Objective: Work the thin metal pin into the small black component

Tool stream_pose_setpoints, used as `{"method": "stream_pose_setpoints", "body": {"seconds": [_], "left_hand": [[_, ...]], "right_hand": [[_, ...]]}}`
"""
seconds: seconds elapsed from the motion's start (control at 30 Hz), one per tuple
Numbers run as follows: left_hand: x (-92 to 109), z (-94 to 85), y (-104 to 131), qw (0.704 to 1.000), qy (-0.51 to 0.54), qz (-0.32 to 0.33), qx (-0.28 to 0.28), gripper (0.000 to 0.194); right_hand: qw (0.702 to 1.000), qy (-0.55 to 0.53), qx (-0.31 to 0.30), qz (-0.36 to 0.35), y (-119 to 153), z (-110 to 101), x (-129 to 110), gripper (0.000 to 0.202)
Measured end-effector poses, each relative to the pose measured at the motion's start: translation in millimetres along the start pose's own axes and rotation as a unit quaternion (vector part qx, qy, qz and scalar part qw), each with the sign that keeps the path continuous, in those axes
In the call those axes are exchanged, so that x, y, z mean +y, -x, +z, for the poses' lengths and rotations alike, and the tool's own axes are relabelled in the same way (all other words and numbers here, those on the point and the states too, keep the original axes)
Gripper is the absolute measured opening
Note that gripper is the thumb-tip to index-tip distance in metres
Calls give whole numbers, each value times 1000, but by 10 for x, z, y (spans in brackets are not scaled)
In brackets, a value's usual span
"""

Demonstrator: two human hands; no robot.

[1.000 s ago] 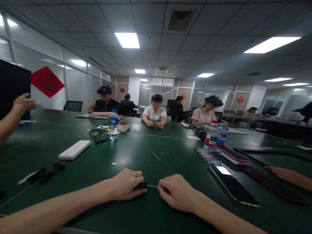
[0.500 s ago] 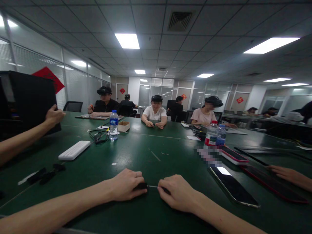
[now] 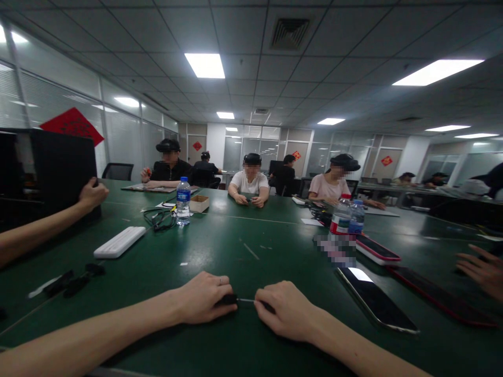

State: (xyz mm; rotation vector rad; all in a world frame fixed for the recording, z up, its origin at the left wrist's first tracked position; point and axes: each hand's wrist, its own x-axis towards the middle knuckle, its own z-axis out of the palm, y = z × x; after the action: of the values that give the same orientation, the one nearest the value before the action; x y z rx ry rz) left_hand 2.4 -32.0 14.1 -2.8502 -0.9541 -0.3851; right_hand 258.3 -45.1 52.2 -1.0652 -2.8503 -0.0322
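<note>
On the green table (image 3: 220, 235), my left hand (image 3: 202, 299) is closed around the dark end of a slim tool (image 3: 230, 299), perhaps a small screwdriver. Its thin metal shaft bridges the gap to my right hand (image 3: 285, 311), whose curled fingers pinch the other end. Something dark shows under the right fingers, but its shape is hidden. Both wrists rest low over the tabletop, with the hands a short way apart. A ring is on one left finger.
Phones (image 3: 377, 298) lie at right, near water bottles (image 3: 341, 217). At left are a white power strip (image 3: 120, 242), black clip-like pieces (image 3: 74, 283) and a bottle (image 3: 183, 201) by cables (image 3: 159, 220). Neighbours' hands (image 3: 93, 195) reach in from both sides; people sit opposite.
My hands and the tool stay put. At left, another person's hand and the black panel-like object have dropped a little. At right, a neighbour's hand has moved up and lifted its fingers.
</note>
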Motion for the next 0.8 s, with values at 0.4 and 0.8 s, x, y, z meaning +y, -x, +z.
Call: {"method": "stream_pose_setpoints", "body": {"seconds": [0.4,0.8], "left_hand": [[-8,7,-16,1000,-6,3,-6,26],[-6,7,-40,1000,-9,-8,-15,25]], "right_hand": [[1000,-4,7,-6,-8,32,42,27],[1000,-1,4,-1,-12,10,35,28]]}}
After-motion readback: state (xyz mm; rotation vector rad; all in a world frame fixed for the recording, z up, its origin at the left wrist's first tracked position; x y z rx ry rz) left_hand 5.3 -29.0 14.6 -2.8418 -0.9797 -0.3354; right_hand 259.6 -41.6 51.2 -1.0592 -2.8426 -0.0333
